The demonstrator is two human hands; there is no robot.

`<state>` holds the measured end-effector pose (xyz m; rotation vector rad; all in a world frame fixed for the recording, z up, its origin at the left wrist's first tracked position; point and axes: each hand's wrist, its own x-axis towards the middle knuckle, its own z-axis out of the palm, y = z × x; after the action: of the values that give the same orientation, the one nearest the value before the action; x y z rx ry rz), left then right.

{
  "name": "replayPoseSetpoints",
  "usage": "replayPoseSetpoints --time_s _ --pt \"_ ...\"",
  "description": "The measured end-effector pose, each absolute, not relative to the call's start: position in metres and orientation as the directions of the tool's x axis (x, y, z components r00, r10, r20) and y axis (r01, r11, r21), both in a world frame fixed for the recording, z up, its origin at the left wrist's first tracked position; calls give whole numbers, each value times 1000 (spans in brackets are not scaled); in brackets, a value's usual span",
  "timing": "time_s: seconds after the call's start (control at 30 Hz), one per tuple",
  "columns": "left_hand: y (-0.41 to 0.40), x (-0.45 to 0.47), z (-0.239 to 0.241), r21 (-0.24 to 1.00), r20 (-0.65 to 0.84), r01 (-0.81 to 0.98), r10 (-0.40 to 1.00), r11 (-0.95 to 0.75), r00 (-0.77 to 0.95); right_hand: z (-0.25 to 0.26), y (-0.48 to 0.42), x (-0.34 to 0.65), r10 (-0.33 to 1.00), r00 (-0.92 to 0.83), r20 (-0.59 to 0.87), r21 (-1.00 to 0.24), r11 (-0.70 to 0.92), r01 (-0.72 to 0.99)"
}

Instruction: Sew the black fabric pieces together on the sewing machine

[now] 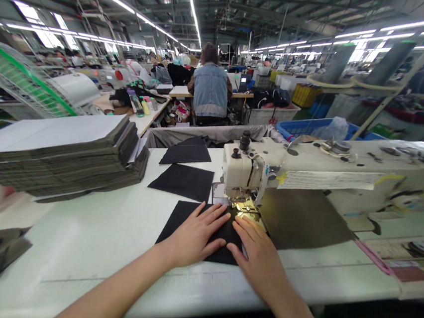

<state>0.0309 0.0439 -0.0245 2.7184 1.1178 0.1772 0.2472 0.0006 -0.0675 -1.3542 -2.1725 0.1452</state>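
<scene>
My left hand point(193, 234) lies flat, fingers spread, on a black fabric piece point(178, 216) on the white sewing table point(107, 239). My right hand point(257, 251) presses flat on the same piece's right edge, fingertips close to the presser foot point(245, 207) of the cream sewing machine point(256, 170). A dark grey panel point(300, 217) extends to the right under the machine arm. Two more black fabric pieces point(183, 181) lie behind, toward the table's far edge.
A tall stack of grey fabric pieces point(65, 160) sits at the left. A person in a denim vest point(211, 89) sits with their back to me at a far table. Blue bins point(305, 125) stand behind the machine. A green-rimmed wire rack point(21, 78) stands far left.
</scene>
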Motion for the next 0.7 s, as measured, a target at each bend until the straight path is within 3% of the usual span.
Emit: replayPoseSetpoints --time_s 0.53,0.7 --pt "46 31 -23 208 68 680 704 -703 707 -62 -3 249 840 -332 430 -337 490 804" --pt "15 34 -15 306 94 454 501 -837 860 -60 -27 270 755 -447 479 -319 624 713"
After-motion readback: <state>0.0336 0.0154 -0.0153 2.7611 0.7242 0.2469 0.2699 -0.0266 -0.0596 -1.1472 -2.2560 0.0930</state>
